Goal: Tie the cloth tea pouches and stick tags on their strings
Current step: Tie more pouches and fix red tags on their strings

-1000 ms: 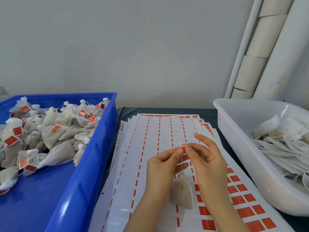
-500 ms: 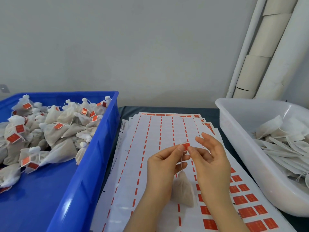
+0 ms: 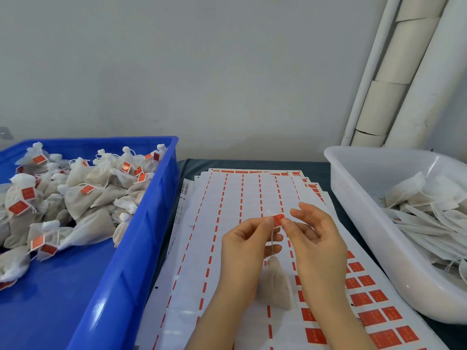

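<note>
A small cloth tea pouch (image 3: pixel 275 286) hangs by its white string (image 3: pixel 272 241) between my hands, over the sticker sheets (image 3: pixel 227 223). At the top of the string sits a red tag (image 3: pixel 278 219). My left hand (image 3: pixel 249 251) pinches the tag's left edge with thumb and forefinger. My right hand (image 3: pixel 316 246) pinches its right edge, other fingers spread. Red unused tags (image 3: pixel 371 299) remain on the sheet at lower right.
A blue crate (image 3: pixel 121 261) at the left holds several tied, tagged pouches (image 3: pixel 83 195). A white tub (image 3: pixel 358 223) at the right holds flat untied pouches (image 3: pixel 429 208). White pipes (image 3: pixel 404 72) lean in the back right corner against the grey wall.
The camera view has shifted slightly. The tag now shows a wider red face between my fingertips than a second ago. The pouch still hangs in the same place.
</note>
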`<state>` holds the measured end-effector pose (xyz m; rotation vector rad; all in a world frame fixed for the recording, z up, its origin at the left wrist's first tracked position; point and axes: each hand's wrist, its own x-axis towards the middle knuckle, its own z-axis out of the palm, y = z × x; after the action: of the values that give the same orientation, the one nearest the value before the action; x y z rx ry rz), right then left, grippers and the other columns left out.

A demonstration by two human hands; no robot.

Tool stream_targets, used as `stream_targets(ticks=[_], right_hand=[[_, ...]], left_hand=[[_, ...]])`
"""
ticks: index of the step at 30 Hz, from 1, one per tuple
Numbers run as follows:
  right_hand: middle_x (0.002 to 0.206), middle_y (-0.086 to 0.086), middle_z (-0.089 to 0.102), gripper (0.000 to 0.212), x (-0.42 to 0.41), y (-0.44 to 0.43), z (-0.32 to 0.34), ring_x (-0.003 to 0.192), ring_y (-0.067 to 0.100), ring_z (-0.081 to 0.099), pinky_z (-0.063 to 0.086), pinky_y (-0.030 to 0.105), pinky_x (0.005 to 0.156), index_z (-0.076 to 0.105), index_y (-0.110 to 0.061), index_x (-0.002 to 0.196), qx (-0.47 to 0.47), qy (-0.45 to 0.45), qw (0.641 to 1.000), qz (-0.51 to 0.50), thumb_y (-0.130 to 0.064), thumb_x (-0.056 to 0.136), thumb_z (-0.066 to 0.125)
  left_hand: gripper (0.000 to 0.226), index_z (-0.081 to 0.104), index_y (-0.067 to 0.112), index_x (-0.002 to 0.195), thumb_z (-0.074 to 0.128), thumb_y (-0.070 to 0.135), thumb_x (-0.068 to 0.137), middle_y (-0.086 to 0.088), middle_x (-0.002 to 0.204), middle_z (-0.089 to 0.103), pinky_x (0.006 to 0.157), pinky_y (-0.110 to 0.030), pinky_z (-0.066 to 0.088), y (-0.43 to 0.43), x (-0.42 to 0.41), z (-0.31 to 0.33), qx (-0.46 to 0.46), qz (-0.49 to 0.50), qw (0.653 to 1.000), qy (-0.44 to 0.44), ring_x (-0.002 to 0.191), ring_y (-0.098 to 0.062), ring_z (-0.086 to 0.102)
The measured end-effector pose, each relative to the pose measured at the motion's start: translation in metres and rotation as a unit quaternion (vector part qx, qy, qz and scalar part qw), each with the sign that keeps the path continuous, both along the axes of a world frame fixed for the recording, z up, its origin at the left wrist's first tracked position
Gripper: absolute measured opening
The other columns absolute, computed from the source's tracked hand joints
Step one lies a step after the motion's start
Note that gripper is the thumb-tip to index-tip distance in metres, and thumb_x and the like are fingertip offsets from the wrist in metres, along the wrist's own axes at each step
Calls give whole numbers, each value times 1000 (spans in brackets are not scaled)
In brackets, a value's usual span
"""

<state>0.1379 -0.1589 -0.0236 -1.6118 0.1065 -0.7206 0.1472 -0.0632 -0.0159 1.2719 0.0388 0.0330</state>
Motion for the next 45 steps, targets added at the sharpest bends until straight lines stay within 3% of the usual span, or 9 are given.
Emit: stream_targets(ticks=[7,11,19,23,30,36,41,45], right_hand=[[75,-36,60,16,0,0,-2,83,-24,53,38,-4,56,59,-45,84,-25,43,998,35,-30,80,65],[67,-41,59,13,1,-1,-3,78,-25,53,37,-5,53,59,-42,78,-26,64,996,61,-31,81,64],[79,-35,55,14,1,0,-2,72,-16,58,38,-4,53,55,-46,78,-56,63,996,18,-34,83,60],[83,-34,55,5,-2,2,0,79,-20,55,39,-5,57,55,-46,81,-68,50,996,25,-42,77,54],[84,-34,56,15,-1,3,-2,78,-13,59,40,-4,61,56,-43,82,-94,28,995,16,-29,82,61],[73,-38,60,3,-3,6,-1,84,-17,55,40,-3,64,56,-40,78,-109,11,994,27,-38,76,58],[74,-27,60,18,-4,7,-6,83,-14,56,40,-2,65,56,-38,76,-150,0,988,24,-24,82,63],[77,-25,61,14,-5,7,-7,83,-13,55,40,-2,68,56,-38,78,-159,-2,987,24,-26,82,62]], left_hand=[[17,70,17,85,56,20,94,6,72,69,57,-18,54,0,0,-5,103,3,991,-85,70,-13,68],[17,65,20,84,53,24,95,8,67,66,55,-16,53,-3,1,-8,138,19,988,-72,64,-9,67],[9,74,19,91,66,18,87,6,84,74,67,-26,59,2,3,-5,58,6,997,-53,81,-13,72],[8,75,18,88,67,17,87,5,83,74,65,-25,59,3,4,-4,26,9,999,-32,81,-14,72],[8,73,20,83,67,16,86,3,81,74,63,-23,57,2,4,-4,4,2,999,-32,81,-15,71],[10,68,16,83,61,14,91,2,79,73,64,-21,57,3,6,-9,34,11,998,-45,81,-15,71],[14,65,18,80,61,12,91,7,73,70,64,-15,54,3,6,-14,105,39,992,-66,76,-8,68],[17,64,18,78,60,9,91,9,72,69,65,-14,53,5,5,-14,122,37,988,-84,77,-7,66]])
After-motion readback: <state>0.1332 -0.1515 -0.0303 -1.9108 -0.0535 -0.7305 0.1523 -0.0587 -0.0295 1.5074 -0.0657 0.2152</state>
